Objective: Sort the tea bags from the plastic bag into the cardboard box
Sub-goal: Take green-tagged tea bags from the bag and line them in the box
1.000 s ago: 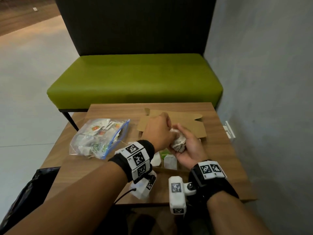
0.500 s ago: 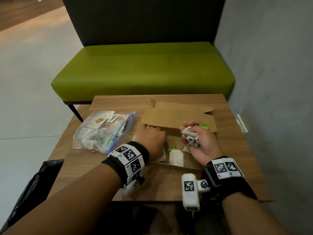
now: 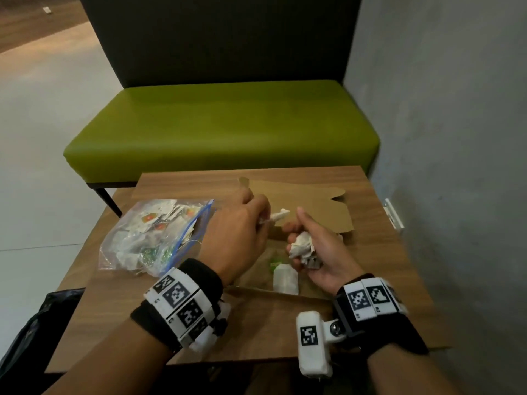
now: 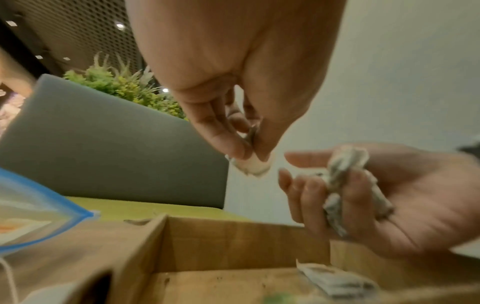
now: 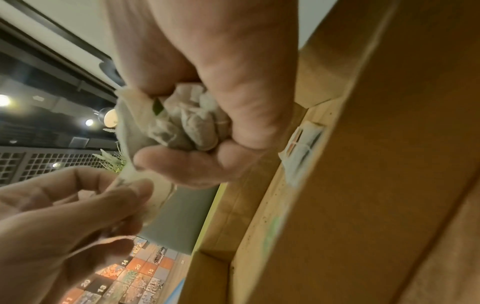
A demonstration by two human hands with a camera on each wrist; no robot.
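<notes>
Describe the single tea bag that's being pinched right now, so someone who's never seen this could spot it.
Above the open cardboard box on the wooden table, the left hand pinches one tea bag. Unlike the crumpled bunch of tea bags in the right hand, it is single.

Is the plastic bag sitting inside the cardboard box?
No: the plastic bag lies on the table to the left of the cardboard box, outside it.

On the table, the plastic bag lies left of the box; both hands hover over the box; the bench fills the frame's upper middle.
</notes>
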